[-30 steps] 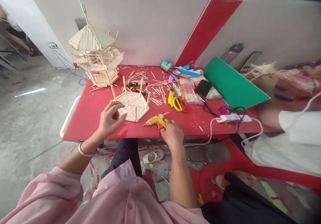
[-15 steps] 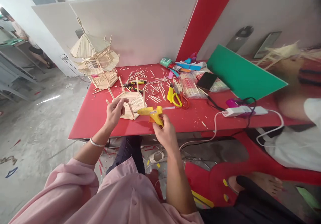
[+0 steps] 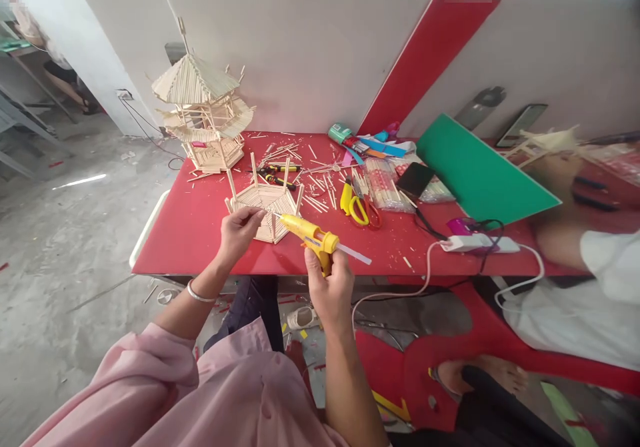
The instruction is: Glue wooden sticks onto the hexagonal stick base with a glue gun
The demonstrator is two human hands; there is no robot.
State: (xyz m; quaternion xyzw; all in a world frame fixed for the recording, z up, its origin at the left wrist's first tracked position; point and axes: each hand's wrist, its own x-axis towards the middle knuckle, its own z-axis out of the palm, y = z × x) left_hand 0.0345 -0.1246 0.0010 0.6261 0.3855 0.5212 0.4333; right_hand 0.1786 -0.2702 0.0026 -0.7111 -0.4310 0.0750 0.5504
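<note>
My right hand (image 3: 329, 285) is wrapped round the handle of a yellow hot glue gun (image 3: 311, 232), a clear glue stick (image 3: 356, 254) poking from its back end. The gun's nozzle points left, to the fingertips of my left hand (image 3: 239, 233). That hand is closed in a pinch; whatever small piece lies between its fingers is too fine to make out. Just behind both hands, partly hidden by them, sits a wooden-stick base (image 3: 267, 198) with many sides and several upright posts. A tiered stick pavilion (image 3: 203, 110) with a pointed roof stands at the table's back left.
Loose sticks, black-and-yellow pliers (image 3: 280, 175) and yellow-handled scissors (image 3: 355, 205) lie across the red table (image 3: 185, 240). Farther right are packs of sticks (image 3: 385, 183), a black phone (image 3: 415, 179), a green board (image 3: 480, 167) and a white power strip (image 3: 480, 244). Another person sits at the right.
The glue gun has tilted, its back end now lower and its nozzle at my left fingertips. My left fingers have drawn into a tighter pinch. The whole view has shifted slightly.
</note>
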